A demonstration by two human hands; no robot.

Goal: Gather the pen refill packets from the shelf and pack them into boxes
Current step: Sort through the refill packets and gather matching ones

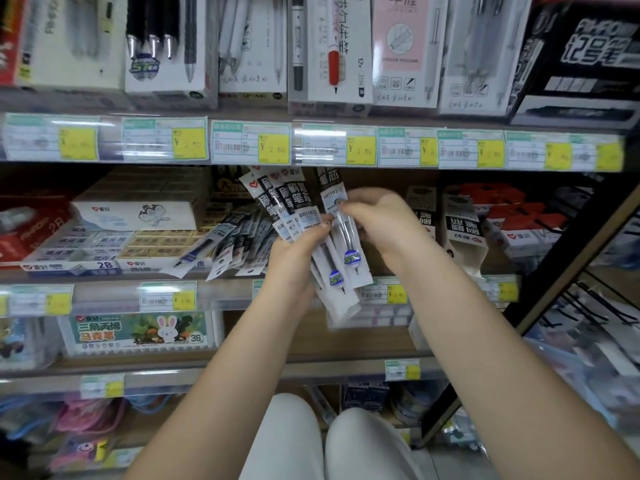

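Left grip [294, 251] grasps fanned black-and-white pen refill packets [294, 206]; right grip [377, 220] pinches one clear-bodied packet [346, 237].

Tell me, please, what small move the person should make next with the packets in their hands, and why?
Probably slide the single refill packet pinched in the right hand onto the fanned bunch of packets gripped by the left hand. The two sit side by side, almost touching, and more loose packets lie on the shelf to collect.
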